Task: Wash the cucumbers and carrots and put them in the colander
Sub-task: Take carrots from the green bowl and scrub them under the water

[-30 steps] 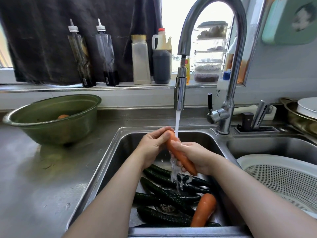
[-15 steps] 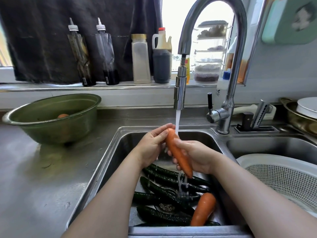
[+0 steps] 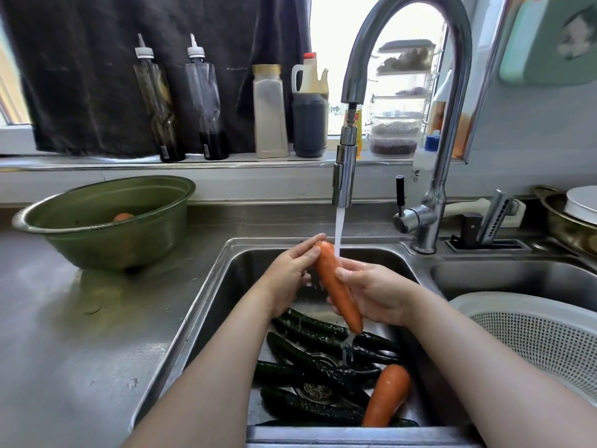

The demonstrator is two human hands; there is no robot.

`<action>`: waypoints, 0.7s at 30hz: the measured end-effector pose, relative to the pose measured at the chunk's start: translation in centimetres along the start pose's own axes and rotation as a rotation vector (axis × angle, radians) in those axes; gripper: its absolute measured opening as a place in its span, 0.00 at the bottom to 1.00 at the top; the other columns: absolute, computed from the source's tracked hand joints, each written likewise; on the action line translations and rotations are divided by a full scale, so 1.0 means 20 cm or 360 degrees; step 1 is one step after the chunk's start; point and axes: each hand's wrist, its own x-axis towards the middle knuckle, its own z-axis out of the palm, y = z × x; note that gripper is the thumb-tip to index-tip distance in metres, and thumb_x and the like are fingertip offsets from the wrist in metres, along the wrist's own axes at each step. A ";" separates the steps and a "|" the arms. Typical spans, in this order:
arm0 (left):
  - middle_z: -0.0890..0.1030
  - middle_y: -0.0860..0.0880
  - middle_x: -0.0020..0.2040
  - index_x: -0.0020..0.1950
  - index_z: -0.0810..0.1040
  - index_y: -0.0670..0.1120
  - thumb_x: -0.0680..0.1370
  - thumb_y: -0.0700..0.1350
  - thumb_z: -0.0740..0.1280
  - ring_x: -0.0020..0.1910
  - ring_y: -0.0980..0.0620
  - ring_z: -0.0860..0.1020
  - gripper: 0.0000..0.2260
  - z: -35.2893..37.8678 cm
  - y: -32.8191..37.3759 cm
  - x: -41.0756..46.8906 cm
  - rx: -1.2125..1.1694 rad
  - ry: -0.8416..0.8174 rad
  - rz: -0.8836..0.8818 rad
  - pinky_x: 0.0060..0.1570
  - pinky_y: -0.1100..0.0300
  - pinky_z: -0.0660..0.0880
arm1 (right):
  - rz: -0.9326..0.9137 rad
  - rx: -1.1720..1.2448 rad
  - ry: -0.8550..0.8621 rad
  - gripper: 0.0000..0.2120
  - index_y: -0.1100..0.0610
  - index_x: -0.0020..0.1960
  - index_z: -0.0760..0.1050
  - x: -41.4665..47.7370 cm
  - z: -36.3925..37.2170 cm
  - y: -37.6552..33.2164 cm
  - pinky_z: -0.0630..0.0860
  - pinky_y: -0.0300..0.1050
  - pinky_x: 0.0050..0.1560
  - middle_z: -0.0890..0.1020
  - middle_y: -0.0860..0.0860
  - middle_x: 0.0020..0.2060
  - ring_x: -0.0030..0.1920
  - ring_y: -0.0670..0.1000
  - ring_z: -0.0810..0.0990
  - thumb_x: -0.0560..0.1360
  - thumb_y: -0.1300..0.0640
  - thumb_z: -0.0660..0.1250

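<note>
Grips one carrot (image 3: pixel 336 286) in both hands above the left sink (image 3: pixel 223 286), slanted, thick end up and away, thin tip down and near. Curls the left hand (image 3: pixel 287 273) round the thick upper end, fingertips lying on it. Wraps the right hand (image 3: pixel 376 294) round the middle from the right side, thumb across the front. Holds it under the tap (image 3: pixel 345 176), with the stream of water (image 3: pixel 338 232) landing on the upper end just beside the left fingertips and running off the tip in drips.

Below, on the bottom of the same sink: a heap of dark green cucumbers (image 3: pixel 310 326), wet, crossing one another over the drain. Leaning on them at the near right, a second carrot (image 3: pixel 387 394), lower end hidden behind the near rim.

To the right, over the other sink, a white colander (image 3: pixel 533 331), only partly in view.

On the steel counter (image 3: pixel 80 334) to the left, a green bowl (image 3: pixel 106 240) with something orange (image 3: pixel 123 216) at the bottom, too little showing to tell what. Along the window ledge behind, a row of bottles (image 3: pixel 206 101) in front of a dark cloth (image 3: pixel 80 76).
</note>
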 end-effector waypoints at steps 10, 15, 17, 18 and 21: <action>0.82 0.49 0.50 0.55 0.81 0.54 0.86 0.54 0.58 0.49 0.51 0.80 0.13 0.12 0.00 0.02 0.0434 0.0401 0.0311 0.50 0.58 0.79 | -0.0040 -0.0277 0.0145 0.19 0.65 0.62 0.77 0.00 0.05 0.00 0.82 0.51 0.43 0.82 0.64 0.50 0.47 0.59 0.84 0.75 0.56 0.71; 0.76 0.51 0.68 0.69 0.71 0.63 0.86 0.50 0.60 0.63 0.53 0.77 0.13 0.08 -0.01 0.00 0.0444 -0.0030 0.0120 0.59 0.59 0.76 | -0.0022 -0.0394 0.0232 0.14 0.60 0.63 0.78 -0.03 0.00 0.00 0.80 0.56 0.54 0.84 0.62 0.52 0.50 0.60 0.84 0.80 0.55 0.66; 0.76 0.52 0.65 0.70 0.73 0.58 0.86 0.48 0.59 0.60 0.54 0.77 0.14 0.10 -0.01 0.01 0.0527 0.0009 0.0178 0.53 0.63 0.76 | -0.0005 -0.0406 0.0217 0.18 0.60 0.64 0.77 -0.04 -0.02 0.00 0.80 0.56 0.54 0.83 0.61 0.53 0.51 0.60 0.85 0.77 0.52 0.68; 0.78 0.52 0.62 0.69 0.75 0.55 0.86 0.48 0.58 0.59 0.53 0.78 0.13 0.12 -0.02 0.02 0.0584 0.0078 0.0223 0.53 0.60 0.77 | 0.0006 -0.0390 0.0196 0.20 0.60 0.64 0.77 -0.04 -0.02 -0.01 0.81 0.56 0.53 0.83 0.61 0.52 0.51 0.60 0.85 0.76 0.52 0.69; 0.85 0.50 0.49 0.55 0.83 0.52 0.85 0.51 0.58 0.51 0.48 0.82 0.14 0.15 -0.02 0.04 0.0689 0.0398 0.0320 0.56 0.46 0.79 | 0.0050 -0.0389 0.0119 0.21 0.62 0.64 0.77 -0.06 -0.02 -0.01 0.82 0.55 0.50 0.84 0.60 0.51 0.53 0.61 0.85 0.74 0.53 0.70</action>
